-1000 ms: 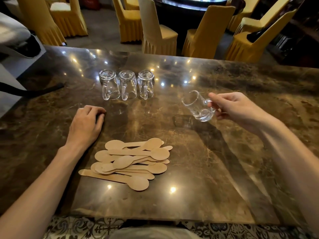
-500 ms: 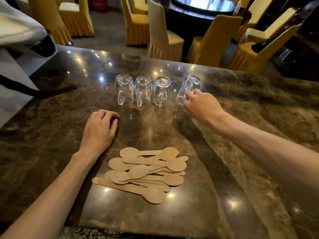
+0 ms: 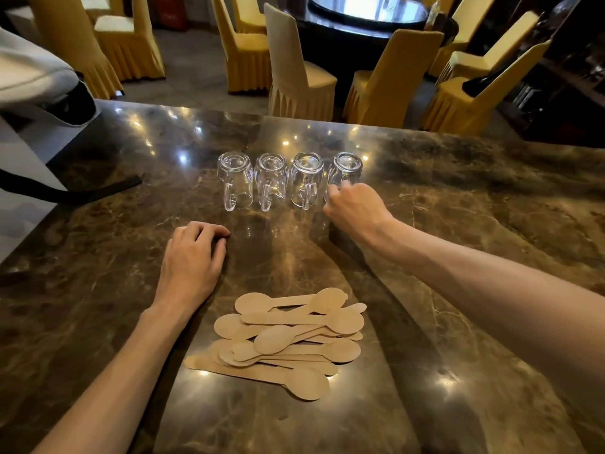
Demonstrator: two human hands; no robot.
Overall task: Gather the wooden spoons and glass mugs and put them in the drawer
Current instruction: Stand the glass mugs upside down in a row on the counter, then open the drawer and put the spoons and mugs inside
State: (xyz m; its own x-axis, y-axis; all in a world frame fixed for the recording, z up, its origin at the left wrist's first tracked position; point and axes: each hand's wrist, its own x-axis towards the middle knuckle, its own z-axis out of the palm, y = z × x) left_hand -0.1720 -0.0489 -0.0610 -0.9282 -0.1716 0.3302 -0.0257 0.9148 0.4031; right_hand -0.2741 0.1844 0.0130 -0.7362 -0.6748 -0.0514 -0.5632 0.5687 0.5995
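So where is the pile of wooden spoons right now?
In the head view, the pile of wooden spoons lies on the marble table near its front edge, between the forearms, just behind the left hand and nearer than the four upturned glass mugs.

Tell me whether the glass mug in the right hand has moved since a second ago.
Yes. The clear glass mug held by the right hand went from mid-air, right of the row, to standing upside down as fourth beside the three upturned glass mugs on the marble table.
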